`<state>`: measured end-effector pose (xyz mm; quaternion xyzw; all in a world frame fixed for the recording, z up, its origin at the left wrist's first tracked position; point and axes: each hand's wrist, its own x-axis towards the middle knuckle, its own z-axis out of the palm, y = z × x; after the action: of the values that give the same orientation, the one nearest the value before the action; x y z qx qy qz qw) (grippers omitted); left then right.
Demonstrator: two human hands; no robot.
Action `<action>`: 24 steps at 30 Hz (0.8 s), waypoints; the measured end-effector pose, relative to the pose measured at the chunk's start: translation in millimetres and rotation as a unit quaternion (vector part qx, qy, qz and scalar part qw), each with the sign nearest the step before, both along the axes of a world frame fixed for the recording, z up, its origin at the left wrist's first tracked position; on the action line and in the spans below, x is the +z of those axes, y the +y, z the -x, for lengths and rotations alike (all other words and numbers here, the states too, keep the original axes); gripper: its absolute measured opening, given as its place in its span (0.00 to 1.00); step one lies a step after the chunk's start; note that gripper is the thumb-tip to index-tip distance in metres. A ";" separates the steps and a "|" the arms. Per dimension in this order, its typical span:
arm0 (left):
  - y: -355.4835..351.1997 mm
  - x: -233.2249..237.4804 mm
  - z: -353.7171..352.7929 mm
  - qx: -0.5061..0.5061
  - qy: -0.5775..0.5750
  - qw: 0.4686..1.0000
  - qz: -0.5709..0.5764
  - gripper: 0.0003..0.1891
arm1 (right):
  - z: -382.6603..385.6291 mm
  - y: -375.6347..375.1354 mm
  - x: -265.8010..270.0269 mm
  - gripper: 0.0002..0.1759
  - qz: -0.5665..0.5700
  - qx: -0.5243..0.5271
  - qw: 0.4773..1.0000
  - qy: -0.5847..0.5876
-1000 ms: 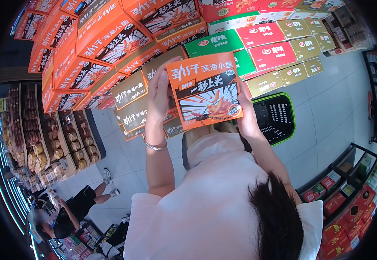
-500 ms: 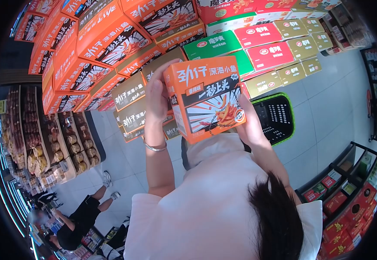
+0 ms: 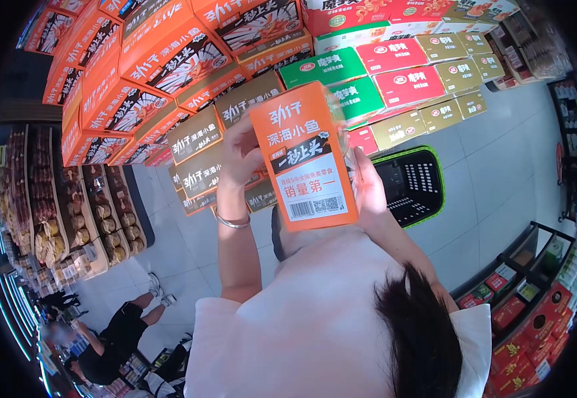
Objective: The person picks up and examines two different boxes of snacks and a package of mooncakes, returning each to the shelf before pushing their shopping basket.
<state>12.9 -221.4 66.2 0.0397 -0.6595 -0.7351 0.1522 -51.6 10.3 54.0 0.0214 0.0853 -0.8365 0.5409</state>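
An orange snack box (image 3: 305, 159) is held up in front of my chest between both hands. Its narrow side with a barcode and QR code faces me. My left hand (image 3: 240, 154), a silver bangle (image 3: 232, 222) at its wrist, is wrapped round the box's left edge, partly hidden behind it. On the opposite side, my right hand (image 3: 370, 186) presses against the box's right face, thumb along the edge. Beyond the box, stacked orange boxes (image 3: 172, 50) and brown-gold boxes (image 3: 199, 136) stand on a display, with green boxes (image 3: 358, 99) and red boxes (image 3: 407, 86) beside them.
A black shopping basket with a green rim (image 3: 442, 179) is on the tiled floor (image 3: 470, 192) to the right. Shelves of packaged food (image 3: 76, 219) stand at left, and a rack with red boxes (image 3: 533, 338) at lower right. Another person in black (image 3: 113, 341) is at lower left.
The box has been turned in my hands: its front picture panel faced me before, now its barcode side does. My left hand has shifted its hold lower. The view has moved slightly.
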 end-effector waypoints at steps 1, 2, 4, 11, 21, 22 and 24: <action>2.3 3.2 0.1 0.005 -0.020 1.000 0.012 0.35 | -1.0 0.4 -1.3 0.29 -0.034 0.008 0.999 -0.016; 2.1 -0.2 0.8 0.000 -0.005 1.000 -0.015 0.35 | -2.1 -0.6 0.9 0.29 -0.044 0.018 0.998 -0.027; 5.4 2.7 1.8 -0.002 0.005 1.000 -0.010 0.35 | -5.4 -0.8 -0.8 0.30 -0.057 -0.002 0.998 -0.025; 7.5 9.8 1.8 -0.018 -0.019 0.999 0.028 0.32 | -5.1 -1.3 -11.1 0.33 -0.010 0.020 0.989 -0.146; 11.8 15.1 3.3 -0.014 -0.029 0.999 0.016 0.33 | -6.5 3.8 -19.2 0.34 -0.051 0.021 0.987 -0.151; 12.0 15.2 3.3 -0.014 -0.029 0.999 0.015 0.33 | -6.6 4.6 -21.8 0.34 -0.050 0.016 0.986 -0.160; 12.4 15.6 3.4 -0.012 -0.040 0.999 0.012 0.33 | -7.2 4.7 -25.3 0.34 -0.068 0.015 0.987 -0.145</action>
<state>9.5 -209.0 81.9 0.0597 -0.6740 -0.7268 0.1177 -44.5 15.0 28.7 0.1785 0.0632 -0.8085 0.5571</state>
